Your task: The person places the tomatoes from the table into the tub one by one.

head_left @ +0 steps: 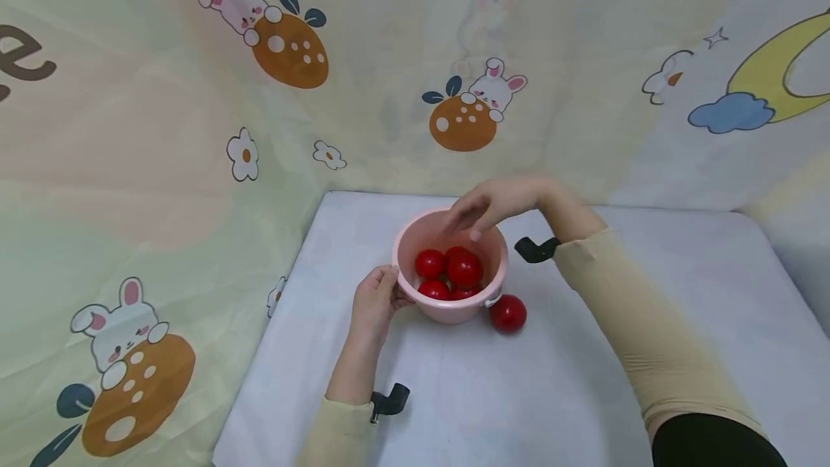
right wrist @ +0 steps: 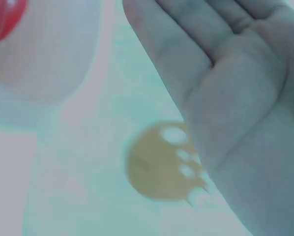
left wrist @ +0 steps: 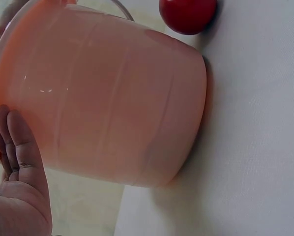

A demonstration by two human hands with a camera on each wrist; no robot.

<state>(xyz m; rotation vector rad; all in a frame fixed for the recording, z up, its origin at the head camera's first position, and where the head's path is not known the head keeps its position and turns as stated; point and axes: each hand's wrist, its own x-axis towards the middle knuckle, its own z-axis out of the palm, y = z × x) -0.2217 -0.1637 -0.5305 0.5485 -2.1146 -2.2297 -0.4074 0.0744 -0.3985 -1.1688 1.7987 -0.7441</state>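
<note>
A pink plastic bucket (head_left: 407, 254) stands upright on the table, with several glossy red balls (head_left: 464, 268) inside it. My left hand (head_left: 374, 305) grips the bucket's rim at its left side, the thumb near the edge; in the left wrist view the fingers (left wrist: 24, 142) lie against the outer wall. Above the far right part of the opening hovers my right hand (head_left: 496, 204), fingers loosely bent and pointing down into the bucket. The palm (right wrist: 240, 98) looks bare in the right wrist view. Another red ball (head_left: 508, 313) sits on the table against the bucket's right front side.
A white cloth covers the table (head_left: 493, 395). Behind and to the left hangs a pale curtain (head_left: 382, 92) printed with rabbits, flowers and a moon. The bucket's handle joint (head_left: 493, 300) sticks out close to the loose ball. Black wrist mounts (head_left: 537, 249) jut from both sleeves.
</note>
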